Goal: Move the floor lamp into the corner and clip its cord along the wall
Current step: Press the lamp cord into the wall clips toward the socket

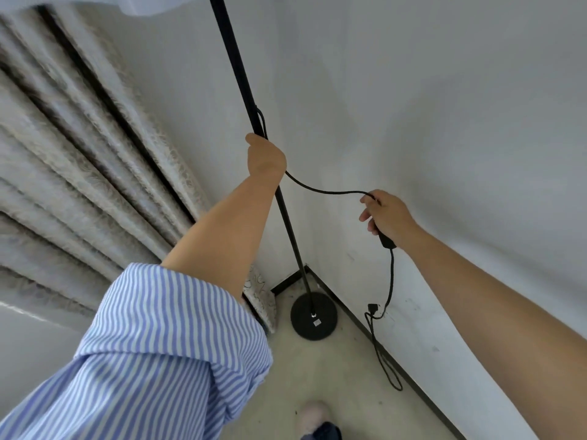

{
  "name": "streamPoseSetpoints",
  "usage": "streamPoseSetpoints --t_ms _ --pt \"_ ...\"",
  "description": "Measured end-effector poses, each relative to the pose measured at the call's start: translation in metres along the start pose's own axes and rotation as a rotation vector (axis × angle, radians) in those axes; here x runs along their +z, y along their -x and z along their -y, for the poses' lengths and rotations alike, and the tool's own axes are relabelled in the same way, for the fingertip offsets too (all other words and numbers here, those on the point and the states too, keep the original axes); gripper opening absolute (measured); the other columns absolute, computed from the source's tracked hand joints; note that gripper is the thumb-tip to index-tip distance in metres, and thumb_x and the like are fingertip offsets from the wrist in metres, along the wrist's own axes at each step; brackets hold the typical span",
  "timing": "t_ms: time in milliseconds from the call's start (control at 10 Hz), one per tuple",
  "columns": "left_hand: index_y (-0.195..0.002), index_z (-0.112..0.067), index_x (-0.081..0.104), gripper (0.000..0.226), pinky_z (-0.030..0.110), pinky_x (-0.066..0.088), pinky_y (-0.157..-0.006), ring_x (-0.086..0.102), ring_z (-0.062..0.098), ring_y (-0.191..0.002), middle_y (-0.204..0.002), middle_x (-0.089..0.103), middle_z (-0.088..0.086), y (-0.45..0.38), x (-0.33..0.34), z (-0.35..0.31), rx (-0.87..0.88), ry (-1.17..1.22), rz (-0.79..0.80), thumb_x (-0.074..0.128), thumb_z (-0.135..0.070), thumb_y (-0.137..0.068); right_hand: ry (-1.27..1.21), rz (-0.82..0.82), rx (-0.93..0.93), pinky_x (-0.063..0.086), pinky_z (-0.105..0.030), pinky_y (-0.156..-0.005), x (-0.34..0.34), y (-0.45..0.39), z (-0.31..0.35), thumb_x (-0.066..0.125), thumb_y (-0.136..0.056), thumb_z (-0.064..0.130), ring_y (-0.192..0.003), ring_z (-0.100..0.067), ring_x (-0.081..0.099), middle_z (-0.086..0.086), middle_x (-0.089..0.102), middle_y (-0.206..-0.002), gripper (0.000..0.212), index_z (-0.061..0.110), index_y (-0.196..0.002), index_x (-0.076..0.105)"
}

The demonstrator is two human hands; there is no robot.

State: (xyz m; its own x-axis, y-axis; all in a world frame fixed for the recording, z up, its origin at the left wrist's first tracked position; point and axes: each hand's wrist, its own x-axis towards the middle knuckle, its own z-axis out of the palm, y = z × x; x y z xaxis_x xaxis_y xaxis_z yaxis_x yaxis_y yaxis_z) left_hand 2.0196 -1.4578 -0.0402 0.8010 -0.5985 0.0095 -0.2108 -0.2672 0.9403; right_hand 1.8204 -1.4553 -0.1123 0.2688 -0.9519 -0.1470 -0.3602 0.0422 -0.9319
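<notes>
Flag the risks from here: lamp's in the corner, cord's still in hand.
1. The left hand grips the lamp pole high above its small round base; a sideways pull could tip it.
2. The cord hangs short between the pole and the right hand, which holds the inline switch; tugging it could drag the pole.
3. Slack cord loops on the floor near the shoe, a likely trip hazard.

The floor lamp (241, 74) pole runs off the top edge. The curtain (79, 154) is blurred. The left hand (266, 157) hides its own fingers.
</notes>
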Motion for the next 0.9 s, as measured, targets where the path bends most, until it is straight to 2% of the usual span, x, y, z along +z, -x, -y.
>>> streamPoseSetpoints --t_ms 100,200,300,400,500,600,700,800,900 --pt "-0.132 0.012 0.018 0.041 0.024 0.042 -0.094 0.045 0.031 -0.121 -0.136 0.041 0.025 0.019 -0.003 0.012 -0.031 -0.378 0.118 0.031 0.003 -0.094 0.029 0.058 0.047 0.039 -0.011 -0.033 -0.004 0.025 -0.006 0.038 -0.095 0.023 -0.03 -0.005 0.047 -0.003 0.053 -0.059 0.018 0.022 -0.103 0.054" --pt "-0.13 0.008 0.024 0.042 0.036 0.042 -0.096 0.048 0.036 -0.119 -0.132 0.046 0.026 0.034 -0.006 0.028 0.04 -0.561 0.188 0.038 0.0 -0.092 0.055 0.097 0.063 0.038 -0.02 -0.041 -0.006 0.045 -0.016 0.036 -0.096 0.024 -0.04 -0.015 0.043 -0.003 0.051 -0.059 0.026 0.02 -0.114 0.053" --pt "-0.128 0.006 0.027 0.039 0.038 0.046 -0.089 0.051 0.036 -0.115 -0.129 0.048 0.025 0.056 -0.011 0.041 0.06 -0.647 0.271 0.04 -0.002 -0.092 0.039 0.076 0.086 0.038 -0.013 -0.036 -0.006 0.062 -0.03 0.036 -0.096 0.025 -0.032 -0.004 0.044 -0.001 0.052 -0.061 0.027 0.017 -0.116 0.053" --pt "-0.134 -0.001 0.023 0.046 0.036 0.046 -0.075 0.054 0.035 -0.108 -0.129 0.047 0.023 0.086 -0.016 0.06 0.159 -0.655 0.409 0.042 -0.004 -0.092 0.011 0.064 0.114 0.037 -0.009 -0.036 -0.003 0.082 -0.045 0.037 -0.095 0.021 -0.034 -0.004 0.042 0.0 0.052 -0.061 0.023 0.014 -0.106 0.056" --pt "-0.136 -0.005 0.023 0.047 0.038 0.048 -0.079 0.054 0.035 -0.107 -0.13 0.047 0.022 0.114 -0.022 0.079 0.203 -0.641 0.555 0.042 -0.007 -0.093 -0.014 0.048 0.127 0.04 -0.013 -0.043 0.003 0.102 -0.06 0.038 -0.095 0.02 -0.039 -0.007 0.044 0.001 0.054 -0.062 0.018 0.015 -0.096 0.055" --pt "-0.133 -0.004 0.03 0.04 0.037 0.048 -0.076 0.058 0.029 -0.093 -0.126 0.052 0.02 0.137 -0.03 0.099 0.181 -0.603 0.64 0.039 -0.011 -0.094 -0.09 0.036 0.164 0.047 -0.017 -0.059 0.008 0.125 -0.078 0.047 -0.092 0.016 -0.052 -0.009 0.052 0.0 0.056 -0.065 0.015 0.009 -0.1 0.057" --pt "-0.131 -0.006 0.034 0.037 0.031 0.047 -0.073 0.055 0.025 -0.092 -0.127 0.053 0.018 0.156 -0.038 0.126 0.163 -0.573 0.7 0.038 -0.013 -0.095 -0.022 0.063 0.189 0.041 -0.027 -0.078 0.016 0.147 -0.103 0.052 -0.089 0.013 -0.078 -0.017 0.054 -0.002 0.059 -0.08 0.02 0.008 -0.107 0.059" --pt "-0.129 -0.009 0.038 0.034 0.012 0.038 -0.053 0.051 0.009 -0.075 -0.13 0.054 0.013 0.166 -0.038 0.154 0.124 -0.502 0.731 0.036 -0.015 -0.095 -0.083 0.106 0.211 0.041 -0.023 -0.077 0.028 0.161 -0.123 0.05 -0.09 0.022 -0.079 -0.013 0.054 0.003 0.059 -0.079 0.013 0.015 -0.097 0.059" --pt "-0.125 -0.013 0.043 0.031 0.011 0.038 -0.052 0.053 0.004 -0.072 -0.125 0.057 0.01 0.168 -0.027 0.168 0.056 -0.381 0.746 0.036 -0.02 -0.096 -0.162 0.157 0.223 0.043 -0.022 -0.073 0.035 0.16 -0.139 0.044 -0.093 0.031 -0.062 -0.011 0.053 0.002 0.056 -0.066 0.016 0.024 -0.081 0.053"
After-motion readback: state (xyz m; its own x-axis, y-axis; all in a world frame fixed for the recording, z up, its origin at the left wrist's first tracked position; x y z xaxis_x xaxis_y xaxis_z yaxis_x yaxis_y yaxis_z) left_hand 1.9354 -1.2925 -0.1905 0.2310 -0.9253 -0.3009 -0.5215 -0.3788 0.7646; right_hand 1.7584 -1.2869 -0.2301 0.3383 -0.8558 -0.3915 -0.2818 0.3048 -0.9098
